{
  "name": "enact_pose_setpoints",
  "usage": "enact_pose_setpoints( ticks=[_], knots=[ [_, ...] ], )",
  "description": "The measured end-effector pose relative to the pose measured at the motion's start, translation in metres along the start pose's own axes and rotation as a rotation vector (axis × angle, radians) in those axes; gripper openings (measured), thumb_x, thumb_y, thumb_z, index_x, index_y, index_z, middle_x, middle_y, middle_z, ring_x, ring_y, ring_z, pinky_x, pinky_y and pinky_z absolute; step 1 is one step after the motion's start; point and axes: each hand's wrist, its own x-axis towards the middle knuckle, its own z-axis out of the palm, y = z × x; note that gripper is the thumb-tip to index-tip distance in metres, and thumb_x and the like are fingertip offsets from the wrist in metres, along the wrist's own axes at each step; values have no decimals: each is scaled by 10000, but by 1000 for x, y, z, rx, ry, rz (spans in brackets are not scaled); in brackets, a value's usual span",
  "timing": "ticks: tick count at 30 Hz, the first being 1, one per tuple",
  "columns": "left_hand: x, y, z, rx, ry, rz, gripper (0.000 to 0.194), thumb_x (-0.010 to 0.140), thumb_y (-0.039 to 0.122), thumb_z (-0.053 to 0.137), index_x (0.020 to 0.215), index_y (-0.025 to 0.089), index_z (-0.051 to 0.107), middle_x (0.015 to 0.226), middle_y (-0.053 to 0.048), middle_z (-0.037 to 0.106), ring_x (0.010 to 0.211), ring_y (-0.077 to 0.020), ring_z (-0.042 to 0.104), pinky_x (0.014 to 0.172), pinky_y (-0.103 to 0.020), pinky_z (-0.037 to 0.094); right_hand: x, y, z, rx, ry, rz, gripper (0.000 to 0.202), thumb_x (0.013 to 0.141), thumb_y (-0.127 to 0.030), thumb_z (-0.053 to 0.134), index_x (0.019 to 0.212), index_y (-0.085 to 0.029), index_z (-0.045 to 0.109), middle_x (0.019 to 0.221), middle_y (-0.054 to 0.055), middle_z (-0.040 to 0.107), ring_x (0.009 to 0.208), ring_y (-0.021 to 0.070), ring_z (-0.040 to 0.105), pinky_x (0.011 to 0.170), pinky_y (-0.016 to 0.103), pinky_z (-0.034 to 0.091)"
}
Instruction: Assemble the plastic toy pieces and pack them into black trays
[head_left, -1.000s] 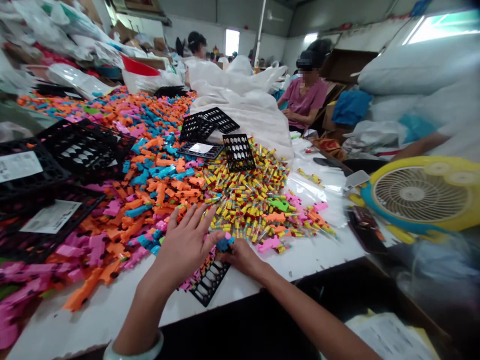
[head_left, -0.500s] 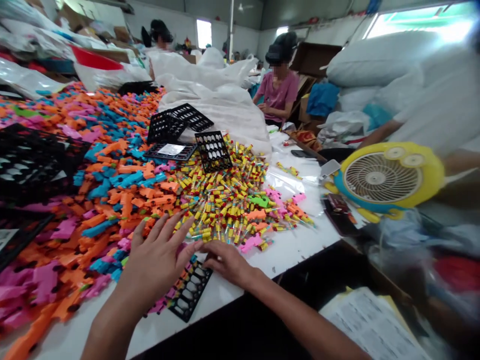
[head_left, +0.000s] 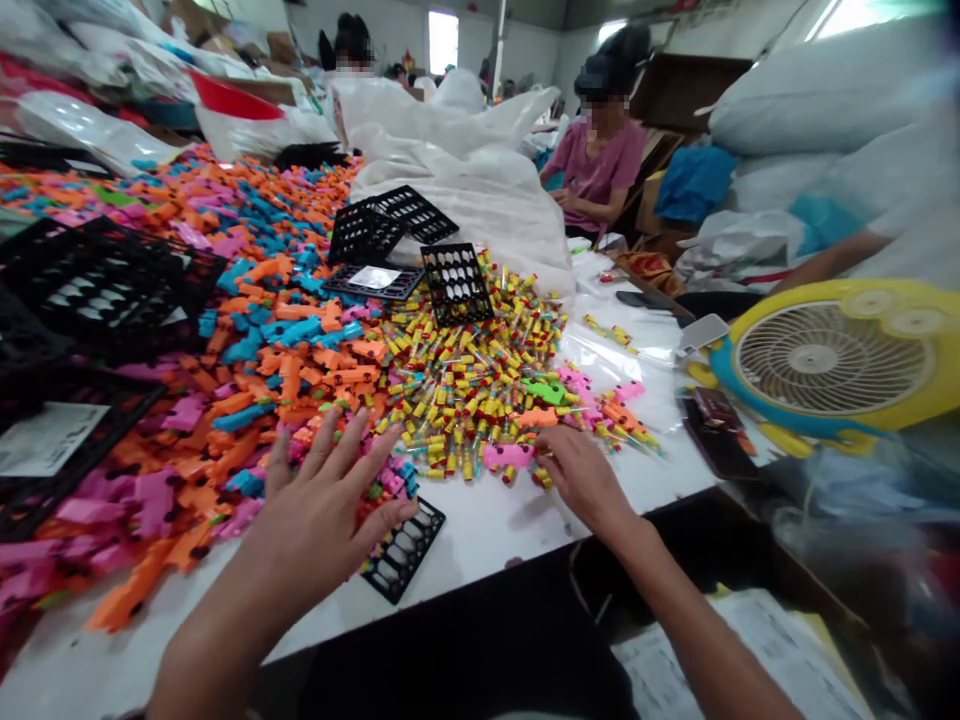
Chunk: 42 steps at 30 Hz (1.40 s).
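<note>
In the head view, the left hand (head_left: 326,500) is spread, palm down, over the near end of the tray (head_left: 405,548), by the near table (head_left: 540,520) edge. The right hand (head_left: 581,475) reaches in from the right, fingers curled down at the near rim of the tubes (head_left: 472,375), by a pink toy (head_left: 508,456); whether it pinches anything, I cannot tell. Bare tabletop lies between the hands.
</note>
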Motion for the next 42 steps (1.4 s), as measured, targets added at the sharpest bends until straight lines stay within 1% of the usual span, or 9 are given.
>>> enact_pose_setpoints(
  ticks=[4, 9, 11, 16, 23, 31, 33, 38, 42],
  knots=[
    [4, 5, 1, 3, -49, -70, 582, 904, 607, 317, 1417, 340, 385, 1534, -77, 346, 1436, -363, 239, 1128, -670, 144, -11, -38, 21, 504, -67, 204, 198, 867, -313, 589, 1030, -201, 583, 883, 36, 598, 755, 163, 568, 682, 285, 477],
    [9, 13, -3, -12, -57, -84, 543, 927, 523, 347, 1424, 307, 377, 1539, -129, 312, 1430, -355, 261, 1109, -683, 184, -22, -99, 63, 1162, -422, 417, 275, 812, -430, 621, 899, -177, 554, 664, -2, 624, 589, 149, 595, 603, 285, 495],
    [7, 14, -5, -25, -56, -76, 534, 928, 505, 359, 1421, 299, 384, 1539, -133, 307, 1426, -345, 276, 1115, -673, 187, -29, -118, 76, 1279, -506, 460, 285, 779, -410, 657, 898, -174, 554, 642, -7, 640, 582, 151, 611, 610, 285, 500],
    [3, 14, -6, -62, -58, -77, 527, 924, 502, 378, 1416, 313, 390, 1534, -122, 323, 1413, -344, 306, 1123, -667, 175, -42, -136, 91, 1007, -454, 365, 152, 829, -321, 606, 768, -189, 563, 655, 4, 656, 612, 142, 605, 632, 263, 475],
    [5, 14, -4, -59, -46, -75, 531, 922, 485, 384, 1418, 295, 392, 1530, -142, 325, 1407, -344, 320, 1118, -667, 175, -41, -138, 91, 804, -411, 120, 54, 843, -228, 568, 878, -197, 542, 822, 35, 669, 728, 164, 620, 703, 277, 485],
    [4, 12, -1, -89, -19, -66, 521, 925, 471, 365, 1414, 296, 401, 1529, -116, 342, 1406, -347, 322, 1125, -659, 168, -41, -140, 89, 955, -490, 284, 75, 875, -264, 544, 863, -192, 528, 689, 1, 645, 612, 147, 640, 602, 240, 499],
    [3, 12, 0, -90, -4, -58, 515, 923, 463, 365, 1409, 298, 409, 1524, -114, 352, 1406, -346, 322, 1123, -656, 172, -43, -141, 92, 867, -485, 219, 64, 890, -251, 514, 901, -189, 521, 727, 15, 647, 619, 152, 639, 594, 243, 503],
    [4, 7, 6, -58, 53, -19, 529, 918, 488, 351, 1400, 285, 428, 1514, -143, 359, 1383, -362, 358, 1103, -662, 189, -47, -149, 96, 394, -445, -194, 164, 868, -111, 446, 978, -167, 553, 937, 107, 654, 812, 209, 632, 721, 304, 519],
    [5, 2, 10, -45, 94, 19, 554, 906, 516, 335, 1383, 263, 459, 1498, -151, 387, 1367, -367, 382, 1088, -657, 216, -42, -143, 91, 511, -468, -189, 130, 905, -225, 533, 1021, -196, 584, 972, 65, 658, 841, 169, 635, 742, 245, 518]
  ],
)
